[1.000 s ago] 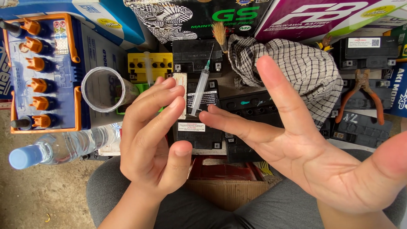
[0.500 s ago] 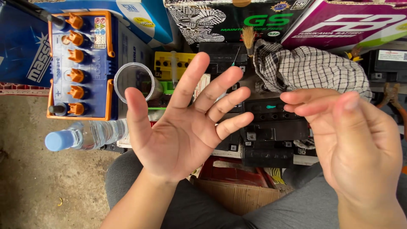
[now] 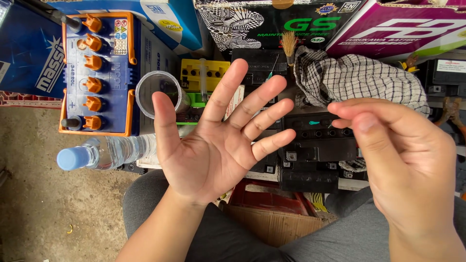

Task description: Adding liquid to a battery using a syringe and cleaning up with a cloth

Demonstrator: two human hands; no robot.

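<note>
Left hand (image 3: 213, 145) palm up, fingers splayed, empty; right hand (image 3: 403, 160) back up, fingers loosely curled, empty

We see a dusty concrete floor (image 3: 39, 194) carrying a blue battery with orange caps (image 3: 99, 73), a clear water bottle (image 3: 104, 151) lying on its side, black batteries (image 3: 315, 145) and a crumpled checked cloth (image 3: 359, 77) atop them.
</note>
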